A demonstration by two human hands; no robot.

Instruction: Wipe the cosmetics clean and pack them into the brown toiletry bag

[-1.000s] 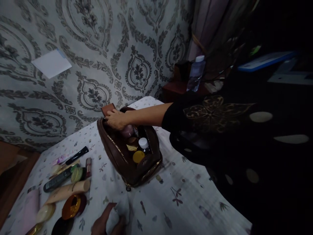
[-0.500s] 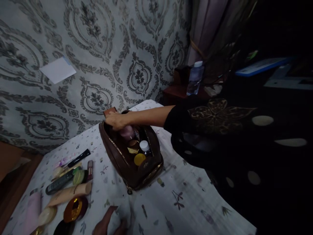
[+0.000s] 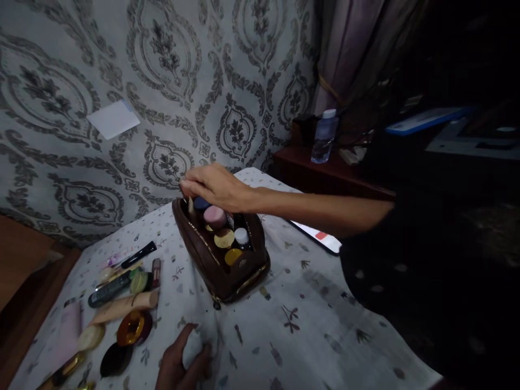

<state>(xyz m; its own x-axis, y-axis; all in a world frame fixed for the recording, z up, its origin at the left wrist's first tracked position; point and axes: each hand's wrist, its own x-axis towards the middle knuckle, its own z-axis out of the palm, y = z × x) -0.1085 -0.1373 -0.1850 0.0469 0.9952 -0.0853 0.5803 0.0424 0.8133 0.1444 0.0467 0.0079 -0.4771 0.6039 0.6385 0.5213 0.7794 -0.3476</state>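
Note:
A brown zip-up makeup bag (image 3: 203, 254) stands unzipped on the patterned sheet, holding several cosmetics: a pink-capped container (image 3: 215, 216), a round gold lid (image 3: 224, 238), a white-capped bottle (image 3: 241, 236) and a yellow lid (image 3: 233, 257). Over the bag's far end is my right hand (image 3: 219, 187), its fingers curled down at the rim; what they grip is hidden. Below the bag, near the bottom edge, my left hand (image 3: 179, 360) is closed around a small whitish object (image 3: 192, 346), whose kind I cannot make out.
Left of the bag lie several cosmetics, among them a beige tube (image 3: 124, 307), an amber jar (image 3: 134, 327) and a black compact (image 3: 116, 360). A lit phone (image 3: 317, 236) lies beneath my right forearm. A water bottle (image 3: 325, 135) stands on the red-brown side table (image 3: 303, 162).
My right hand has risen from inside the bag to above its far end, uncovering more of the contents. The phone now shows under the forearm. The left hand still holds the whitish object.

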